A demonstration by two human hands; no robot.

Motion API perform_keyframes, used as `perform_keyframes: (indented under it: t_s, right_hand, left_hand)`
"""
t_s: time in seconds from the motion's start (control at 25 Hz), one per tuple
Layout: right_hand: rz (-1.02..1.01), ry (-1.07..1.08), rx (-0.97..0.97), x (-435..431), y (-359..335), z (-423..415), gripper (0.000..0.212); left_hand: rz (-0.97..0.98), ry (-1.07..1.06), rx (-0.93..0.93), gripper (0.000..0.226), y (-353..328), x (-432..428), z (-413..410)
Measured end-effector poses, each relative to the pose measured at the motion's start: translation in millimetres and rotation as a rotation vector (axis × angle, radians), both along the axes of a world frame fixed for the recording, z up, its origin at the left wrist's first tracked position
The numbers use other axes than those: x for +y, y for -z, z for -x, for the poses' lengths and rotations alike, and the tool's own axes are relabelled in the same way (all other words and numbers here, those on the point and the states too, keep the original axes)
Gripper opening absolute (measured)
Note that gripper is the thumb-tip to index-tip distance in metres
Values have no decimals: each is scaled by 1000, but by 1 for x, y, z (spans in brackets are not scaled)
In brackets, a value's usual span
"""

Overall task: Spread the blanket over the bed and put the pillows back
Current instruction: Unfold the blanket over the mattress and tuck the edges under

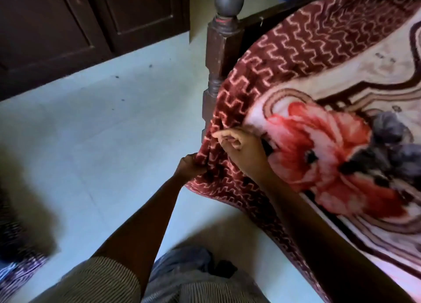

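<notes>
Left hand (191,166) and right hand (239,143) at the blanket (319,75) edge.
Left grips the hanging maroon border; right lies curled on it, grasp unclear. Blanket lies draped across the right of the frame, beside the bedpost (222,52).

Both arms reach forward, forearms bare, nearly straight, converging. Left hand (191,166) sits lower, fingers curled tight round a fold at the blanket (284,59) edge. Right hand (240,143) is just above and beside it, index finger stretched left, other fingers curled in; can't tell if it's pinching fabric. Hands close, not touching. Striped sleeve (102,277) on left upper arm.
</notes>
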State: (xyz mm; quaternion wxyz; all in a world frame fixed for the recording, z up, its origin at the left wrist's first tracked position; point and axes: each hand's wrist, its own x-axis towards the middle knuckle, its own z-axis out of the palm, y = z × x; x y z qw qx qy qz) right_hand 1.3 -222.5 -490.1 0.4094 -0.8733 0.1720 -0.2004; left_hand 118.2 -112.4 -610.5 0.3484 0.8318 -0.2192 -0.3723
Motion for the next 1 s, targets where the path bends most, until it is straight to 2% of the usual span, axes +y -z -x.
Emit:
perform_keyframes:
  t_s: [0.08,0.16,0.24,0.32,0.4,0.48,0.56,0.64,0.72,0.8,0.84,0.88,1.0]
  right_hand:
    - [-340,76,157,21,30,19,20]
    - [-721,205,305,38,53,36,25]
    - [-1083,351,371,56,70,51,31]
    - [-1327,459,385,73,77,59,36]
    - [-1460,473,501,87,78,61,39]
    - [-1611,390,636,94,70,58,50]
    - [-1792,366,543,97,66,51,70]
    - [-1776,462,335,100,73,43,69]
    - [-1590,684,204,100,87,37,58]
    - [-1432,839,101,97,96,35,70]
    - [-1342,853,52,93,103,37,75]
    - [-1271,838,22,89,115,39,78]
    - [-1217,714,30,88,98,50,68]
  left_hand:
    - [-64,-90,81,25,14,16,7]
    - [-105,-178,84,26,27,34,13]
    - [6,-294,94,26,26,49,24]
    - [266,-458,296,25,15,58,33]
    - [465,-554,596,33,2,63,43]
    - [509,-613,843,41,-6,68,51]
    - [472,-639,1018,41,-14,69,58]
    - [428,-636,1108,42,-18,70,66]
    - [439,-634,1042,48,-20,71,67]
    - [409,-653,807,53,-22,72,66]
    - [306,-715,671,54,-21,72,66]
    - [174,-783,614,60,-25,72,68]
    - [29,-667,928,91,-39,61,80]
